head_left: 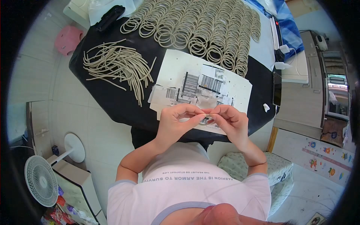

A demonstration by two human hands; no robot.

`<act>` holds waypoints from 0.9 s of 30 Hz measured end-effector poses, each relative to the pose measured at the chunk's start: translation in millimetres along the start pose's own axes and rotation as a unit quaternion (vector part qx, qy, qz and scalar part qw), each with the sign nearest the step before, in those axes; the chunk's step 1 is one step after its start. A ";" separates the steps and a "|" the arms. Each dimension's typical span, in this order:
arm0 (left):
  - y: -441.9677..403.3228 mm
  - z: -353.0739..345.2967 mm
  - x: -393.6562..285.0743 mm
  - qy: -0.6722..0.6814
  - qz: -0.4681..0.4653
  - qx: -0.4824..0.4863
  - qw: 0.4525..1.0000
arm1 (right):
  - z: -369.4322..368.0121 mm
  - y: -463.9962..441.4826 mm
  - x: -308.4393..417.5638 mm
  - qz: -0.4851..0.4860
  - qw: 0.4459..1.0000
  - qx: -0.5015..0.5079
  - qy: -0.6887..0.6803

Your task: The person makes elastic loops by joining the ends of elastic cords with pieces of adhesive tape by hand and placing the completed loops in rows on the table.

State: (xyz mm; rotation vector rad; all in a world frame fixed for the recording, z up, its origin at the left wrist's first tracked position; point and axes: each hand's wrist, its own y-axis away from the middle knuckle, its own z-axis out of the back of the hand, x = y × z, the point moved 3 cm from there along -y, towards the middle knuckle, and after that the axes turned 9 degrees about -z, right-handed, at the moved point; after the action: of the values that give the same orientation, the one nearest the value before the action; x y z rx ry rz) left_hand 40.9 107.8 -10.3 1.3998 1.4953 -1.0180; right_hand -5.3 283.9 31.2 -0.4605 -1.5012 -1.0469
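Just over the near edge of a white board [240, 90], my left hand [176, 118] and my right hand [233, 122] meet, fingertips almost touching. Both pinch a thin beige cord [208, 115], closed with thumb and forefinger. Most of the cord is hidden by the fingers, so I cannot tell whether its ends are joined. Printed barcode labels [212, 83] and a crumpled whitish scrap [206, 102] lie on the board beyond my hands. To the left is a loose bundle of straight beige cords [116, 63]. Long overlapping rows of beige rings [198, 22] cover the far side.
The table has a black cover [108, 105]. A black case [110, 18] lies at its far left, a phone [276, 88] at its right edge, near a white scrap [266, 107]. A pink stool [68, 39] and a white fan [41, 180] stand on the left.
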 end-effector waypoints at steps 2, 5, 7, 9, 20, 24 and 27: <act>-0.1 0.0 0.6 -0.001 -0.002 0.000 1.000 | 0.3 -0.1 -0.1 0.000 1.000 0.000 0.002; -0.3 -0.2 1.2 0.007 -0.001 0.000 1.000 | 0.5 -0.4 -0.9 -0.004 1.000 0.000 0.002; -0.9 -0.5 0.7 0.005 -0.004 0.001 1.000 | 0.3 0.1 -1.4 -0.010 1.000 -0.002 0.000; -1.0 -0.8 0.0 0.004 -0.005 0.001 1.000 | -0.8 -0.1 -1.1 -0.008 1.000 -0.003 -0.010; -1.0 -1.2 0.2 -0.010 -0.029 -0.007 1.000 | -9.2 0.3 -5.0 0.019 0.999 -0.028 -0.033; -1.3 -2.0 -2.7 -0.015 -0.034 -0.016 0.999 | -13.3 0.7 -7.7 0.036 0.997 -0.049 -0.044; -0.8 -1.6 -1.4 -0.025 -0.045 -0.017 0.999 | -16.1 0.6 -9.7 0.042 0.996 -0.060 -0.060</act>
State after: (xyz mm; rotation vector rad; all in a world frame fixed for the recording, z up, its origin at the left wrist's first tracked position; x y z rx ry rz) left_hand 40.1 108.9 -8.4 1.2844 1.5439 -1.0707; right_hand 6.8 273.8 20.9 -0.6758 -1.5161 -1.0617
